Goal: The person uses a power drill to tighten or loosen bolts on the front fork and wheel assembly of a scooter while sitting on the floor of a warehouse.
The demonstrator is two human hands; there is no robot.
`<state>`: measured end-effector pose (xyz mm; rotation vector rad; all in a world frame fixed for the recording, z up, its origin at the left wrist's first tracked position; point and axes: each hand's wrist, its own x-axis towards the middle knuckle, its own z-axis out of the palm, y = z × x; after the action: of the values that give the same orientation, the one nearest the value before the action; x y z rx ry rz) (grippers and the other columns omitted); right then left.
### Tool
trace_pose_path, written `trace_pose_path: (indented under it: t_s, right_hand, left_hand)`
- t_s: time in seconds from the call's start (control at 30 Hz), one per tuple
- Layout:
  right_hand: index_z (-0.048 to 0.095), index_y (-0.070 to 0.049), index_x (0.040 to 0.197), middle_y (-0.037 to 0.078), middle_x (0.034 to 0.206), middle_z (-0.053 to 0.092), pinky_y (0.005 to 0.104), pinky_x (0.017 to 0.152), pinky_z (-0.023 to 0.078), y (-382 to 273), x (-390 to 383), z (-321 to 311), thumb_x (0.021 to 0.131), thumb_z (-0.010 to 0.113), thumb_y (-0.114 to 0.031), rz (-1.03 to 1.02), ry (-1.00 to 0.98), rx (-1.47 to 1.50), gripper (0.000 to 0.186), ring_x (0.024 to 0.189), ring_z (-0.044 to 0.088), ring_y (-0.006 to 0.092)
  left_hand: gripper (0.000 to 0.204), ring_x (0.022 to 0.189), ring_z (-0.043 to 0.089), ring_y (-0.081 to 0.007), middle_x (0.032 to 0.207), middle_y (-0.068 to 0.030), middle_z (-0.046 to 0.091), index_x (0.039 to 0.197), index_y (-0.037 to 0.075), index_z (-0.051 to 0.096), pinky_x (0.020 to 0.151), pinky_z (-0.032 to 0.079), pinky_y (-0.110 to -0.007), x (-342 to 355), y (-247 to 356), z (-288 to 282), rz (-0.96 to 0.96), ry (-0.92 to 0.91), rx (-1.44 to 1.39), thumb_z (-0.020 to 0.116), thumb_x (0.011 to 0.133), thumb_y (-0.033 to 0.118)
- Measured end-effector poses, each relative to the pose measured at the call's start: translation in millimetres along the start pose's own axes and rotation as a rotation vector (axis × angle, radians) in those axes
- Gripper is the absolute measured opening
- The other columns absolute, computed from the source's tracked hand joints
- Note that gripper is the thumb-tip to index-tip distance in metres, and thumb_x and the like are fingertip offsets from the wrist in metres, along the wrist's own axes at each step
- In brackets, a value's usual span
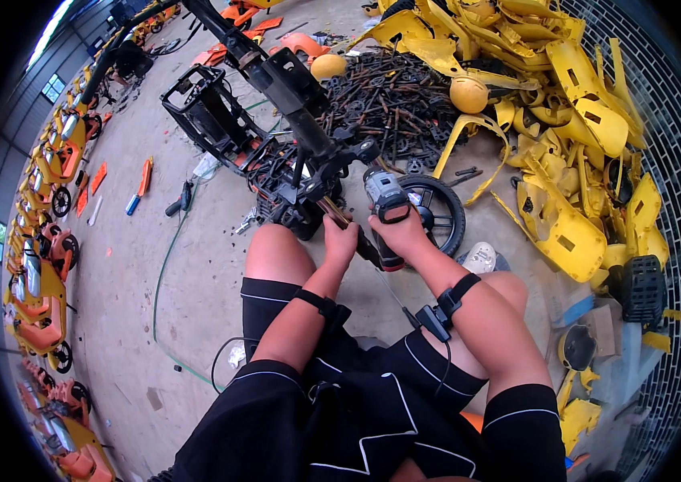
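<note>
Two grips closed: left hand (341, 239) round slim tube (335, 212), right hand (401, 232) round power driver (387, 195), 1 o'clock; off-axis push could slip it.

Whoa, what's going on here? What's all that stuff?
Someone's right hand is holding a drill beside a black frame, and the left hand is gripping a metal rod there. I can't tell whether the drill's tip touches anything. A wheel lies on the floor just past the drill, and yellow panels are heaped off to the right.
</note>
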<state>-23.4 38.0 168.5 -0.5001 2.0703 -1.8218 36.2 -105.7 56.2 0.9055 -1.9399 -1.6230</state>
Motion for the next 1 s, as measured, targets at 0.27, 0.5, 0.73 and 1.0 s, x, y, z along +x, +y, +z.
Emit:
trace_pose_path:
  t_s: [0.27, 0.5, 0.73, 1.0]
  right_hand:
    - [0.068, 0.001, 0.097, 0.005, 0.080, 0.065, 0.0296, 0.068, 0.052, -21, 8, -3, 0.084, 0.063, -0.010, 0.266, -0.085, 0.455, 0.018, 0.073, 0.062, 0.0133]
    - [0.068, 0.002, 0.093, 0.008, 0.085, 0.068, 0.0312, 0.065, 0.053, -41, 16, -10, 0.083, 0.061, -0.007, 0.379, -0.059, 0.600, 0.015, 0.069, 0.064, 0.0153]
    - [0.066, 0.001, 0.094, 0.010, 0.087, 0.069, 0.0323, 0.066, 0.053, -38, 21, -19, 0.080, 0.067, -0.011, 0.323, -0.099, 0.339, 0.019, 0.072, 0.065, 0.0169]
    - [0.054, -0.017, 0.131, 0.018, 0.108, 0.068, 0.0411, 0.086, 0.051, -76, 16, -58, 0.073, 0.073, -0.018, -0.171, -0.215, -0.729, 0.061, 0.104, 0.063, 0.0379]
  left_hand:
    - [0.037, 0.092, 0.064, -0.0292, 0.101, -0.0177, 0.062, 0.116, 0.000, 0.039, 0.082, 0.050, -0.040, -14, 7, 8, 0.071, 0.048, 0.053, 0.062, 0.092, 0.016]
    - [0.030, 0.086, 0.063, -0.0243, 0.097, -0.0143, 0.061, 0.113, 0.000, 0.038, 0.077, 0.050, -0.037, -10, -4, 10, 0.191, 0.018, -0.093, 0.058, 0.094, 0.011]
    - [0.031, 0.085, 0.063, -0.0225, 0.093, -0.0123, 0.062, 0.114, 0.000, 0.037, 0.078, 0.050, -0.036, -5, -16, 13, 0.214, -0.003, -0.101, 0.058, 0.094, 0.010]
    - [0.027, 0.087, 0.065, -0.0190, 0.095, -0.0108, 0.064, 0.112, 0.003, 0.040, 0.078, 0.052, -0.033, 7, -24, 7, 0.136, 0.014, -0.102, 0.058, 0.093, 0.007]
